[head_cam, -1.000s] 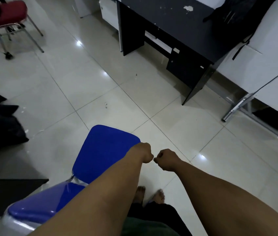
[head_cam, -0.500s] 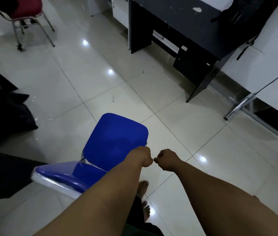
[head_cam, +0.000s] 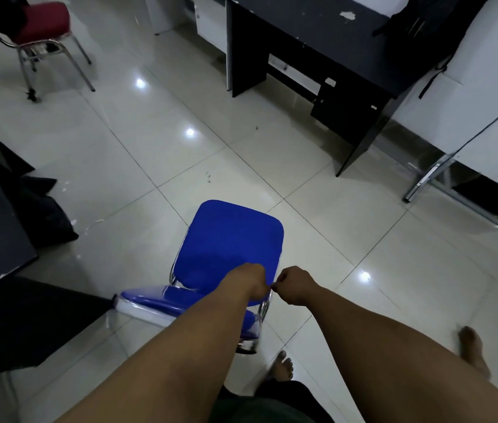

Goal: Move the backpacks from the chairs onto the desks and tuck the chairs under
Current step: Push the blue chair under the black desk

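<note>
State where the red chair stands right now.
The red chair stands in the top left corner of the head view on the tiled floor, far from the blue chair and left of the black desk.

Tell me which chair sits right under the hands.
The blue chair, its empty seat directly ahead of the left hand and right hand. The red chair stands far off at the upper left, apart from both hands.

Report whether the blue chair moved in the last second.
Yes: the blue chair has swung toward the black desk, nearer the floor-tile joint before it.
</note>
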### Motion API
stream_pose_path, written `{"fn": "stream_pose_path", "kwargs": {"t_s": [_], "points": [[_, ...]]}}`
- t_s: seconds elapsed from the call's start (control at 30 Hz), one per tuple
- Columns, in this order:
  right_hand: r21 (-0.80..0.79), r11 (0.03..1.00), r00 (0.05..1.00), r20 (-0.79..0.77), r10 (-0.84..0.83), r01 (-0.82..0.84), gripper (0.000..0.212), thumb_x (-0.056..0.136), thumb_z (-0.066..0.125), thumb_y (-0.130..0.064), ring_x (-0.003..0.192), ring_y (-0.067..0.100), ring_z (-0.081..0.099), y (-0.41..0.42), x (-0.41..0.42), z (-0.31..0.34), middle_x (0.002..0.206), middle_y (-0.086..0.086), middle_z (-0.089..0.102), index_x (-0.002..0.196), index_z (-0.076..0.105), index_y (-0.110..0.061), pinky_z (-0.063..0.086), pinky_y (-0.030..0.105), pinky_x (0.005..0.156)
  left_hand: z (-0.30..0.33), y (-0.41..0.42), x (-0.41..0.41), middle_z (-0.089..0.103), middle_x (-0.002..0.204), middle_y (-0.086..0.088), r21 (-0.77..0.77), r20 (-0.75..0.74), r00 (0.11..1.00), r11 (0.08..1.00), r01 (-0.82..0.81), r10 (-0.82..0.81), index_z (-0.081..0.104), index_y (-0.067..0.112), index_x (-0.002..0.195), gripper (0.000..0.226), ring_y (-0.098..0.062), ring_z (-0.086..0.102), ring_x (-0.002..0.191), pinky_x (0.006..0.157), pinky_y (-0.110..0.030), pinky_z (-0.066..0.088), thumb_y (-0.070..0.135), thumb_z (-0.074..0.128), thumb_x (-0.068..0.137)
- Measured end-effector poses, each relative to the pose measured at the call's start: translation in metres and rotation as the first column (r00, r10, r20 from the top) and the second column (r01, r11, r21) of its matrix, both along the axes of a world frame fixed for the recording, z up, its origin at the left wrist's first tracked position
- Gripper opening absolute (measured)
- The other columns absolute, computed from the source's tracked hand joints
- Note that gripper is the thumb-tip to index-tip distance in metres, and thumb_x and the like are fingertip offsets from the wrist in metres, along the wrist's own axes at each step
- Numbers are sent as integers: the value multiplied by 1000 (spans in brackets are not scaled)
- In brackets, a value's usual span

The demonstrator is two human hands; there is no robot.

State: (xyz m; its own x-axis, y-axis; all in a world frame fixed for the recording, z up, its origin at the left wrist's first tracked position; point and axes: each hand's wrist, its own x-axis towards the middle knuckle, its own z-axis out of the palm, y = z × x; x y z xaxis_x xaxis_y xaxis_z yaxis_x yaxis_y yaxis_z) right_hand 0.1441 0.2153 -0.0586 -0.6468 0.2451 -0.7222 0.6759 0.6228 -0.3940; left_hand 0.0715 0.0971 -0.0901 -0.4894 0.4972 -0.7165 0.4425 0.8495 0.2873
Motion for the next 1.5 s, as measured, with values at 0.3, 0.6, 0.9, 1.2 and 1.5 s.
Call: {"fn": "stream_pose_path", "kwargs": {"t_s": [0.3, 0.6, 0.9, 1.2, 1.5], "points": [[-56, 980, 982, -3, -189, 189, 18, 92, 61, -25, 81, 22, 60, -87, -11, -9, 98, 17, 70, 86, 61, -8, 49, 33, 73, 6, -95, -33, 65, 112, -9, -86, 50, 988, 985, 149, -145, 64, 12, 105, 29, -22, 57, 87, 83, -36, 51, 37, 59, 92], [-125, 992, 970, 237, 46, -16, 38, 91, 61, -45, 104, 21, 60, -109, -8, -4, 119, 7, 64, 118, 65, -18, 50, 36, 95, 17, -142, -19, 66, 119, 1, 114, 125, 981, 984, 136, -150, 67, 34, 114, 35, -20, 59, 106, 92, -38, 49, 53, 49, 90], [-209, 949, 880, 368, 300, -236, 84, 60, 47, -75, 114, 26, 59, -110, -19, 12, 125, 6, 61, 126, 59, -24, 47, 42, 102, 35, -152, -21, 71, 77, 5, 270, 78, 992, 960, 74, -98, 75, 26, 81, 37, -10, 60, 70, 71, -35, 54, 52, 48, 79], [-281, 950, 895, 377, 238, -135, 96, 51, 64, -82, 107, 22, 59, -112, -17, 10, 128, 13, 62, 123, 64, -18, 45, 39, 98, 40, -156, -20, 53, 57, 1, 355, 78, 997, 934, -38, 11, 49, 22, 51, 38, -8, 43, 54, 56, -29, 38, 49, 54, 77], [-255, 931, 820, 449, 354, -262, 76, 79, 69, -62, 119, 26, 51, -123, -19, 31, 133, 9, 52, 138, 51, -18, 42, 38, 103, 49, -182, -9, 60, 59, 5, 457, -372, 903, 804, 382, -217, 68, 21, 67, 41, -12, 52, 54, 52, -27, 44, 56, 50, 78]]}}
